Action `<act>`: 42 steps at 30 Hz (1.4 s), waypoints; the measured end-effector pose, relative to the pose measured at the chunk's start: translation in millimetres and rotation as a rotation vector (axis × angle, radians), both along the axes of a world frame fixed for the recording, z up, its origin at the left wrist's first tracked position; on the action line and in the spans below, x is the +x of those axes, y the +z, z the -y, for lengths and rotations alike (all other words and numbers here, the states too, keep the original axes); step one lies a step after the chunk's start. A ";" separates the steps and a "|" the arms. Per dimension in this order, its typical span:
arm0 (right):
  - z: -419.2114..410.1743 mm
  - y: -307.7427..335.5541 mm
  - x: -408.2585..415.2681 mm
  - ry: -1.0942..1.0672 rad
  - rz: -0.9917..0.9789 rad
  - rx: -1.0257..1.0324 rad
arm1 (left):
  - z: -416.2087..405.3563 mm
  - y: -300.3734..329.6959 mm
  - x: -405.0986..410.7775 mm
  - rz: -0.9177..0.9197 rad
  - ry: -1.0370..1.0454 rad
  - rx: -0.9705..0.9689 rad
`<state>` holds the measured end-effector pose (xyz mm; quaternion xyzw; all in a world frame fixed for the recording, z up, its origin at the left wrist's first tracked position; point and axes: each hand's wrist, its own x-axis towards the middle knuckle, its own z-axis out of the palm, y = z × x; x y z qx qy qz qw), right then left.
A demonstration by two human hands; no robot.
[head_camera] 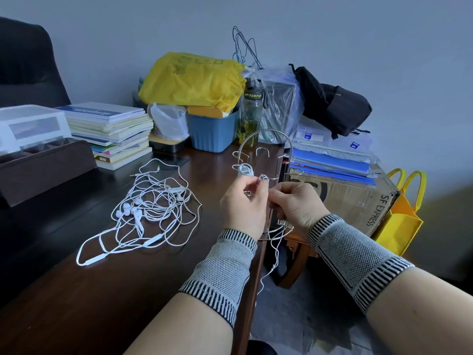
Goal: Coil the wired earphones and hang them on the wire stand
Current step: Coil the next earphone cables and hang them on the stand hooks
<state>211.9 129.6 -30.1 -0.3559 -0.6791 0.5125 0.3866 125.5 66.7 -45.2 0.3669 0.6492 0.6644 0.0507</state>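
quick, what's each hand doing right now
Left hand: closed, pinching the white earphone cord by the wire stand.
Right hand: closed on the same cord.

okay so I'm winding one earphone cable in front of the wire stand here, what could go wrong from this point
The loose tail of the cable hangs below both hands, past the desk edge; it could snag on the wire stand base as you wind.

The stand sits at that edge, so a tug might tip it off.

The small coil at your left hand and right hand fingertips may spring open before it's hooked.
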 end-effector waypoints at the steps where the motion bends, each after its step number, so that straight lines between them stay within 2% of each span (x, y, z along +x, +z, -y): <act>1: -0.1 0.3 0.6 -0.009 -0.003 0.003 | -0.8 -1.0 -0.8 -0.011 0.008 0.007; 6: 0.7 4.7 3.7 -0.021 -0.065 0.030 | -3.8 -5.7 -4.8 -0.108 0.057 0.042; 10: 0.6 7.6 3.5 -0.057 -0.083 0.070 | -1.6 -5.9 -6.2 -0.118 0.053 0.024; 16: -2.8 3.0 3.2 -0.150 -0.092 0.082 | 0.1 -1.7 -2.2 -0.133 0.024 -0.175; 23: -7.1 1.8 4.7 -0.229 -0.070 0.139 | -3.7 -1.1 3.3 -0.021 -0.121 -0.152; 30: -9.6 8.9 -0.7 -0.160 -0.076 0.068 | -1.8 0.1 10.4 -0.054 -0.023 -0.169; 37: -9.6 11.2 -1.0 -0.124 -0.060 0.057 | -9.5 -6.7 9.1 0.044 -0.014 -0.133; 42: -5.2 12.6 4.2 -0.112 -0.056 0.068 | -7.5 -4.1 10.4 0.008 0.017 -0.145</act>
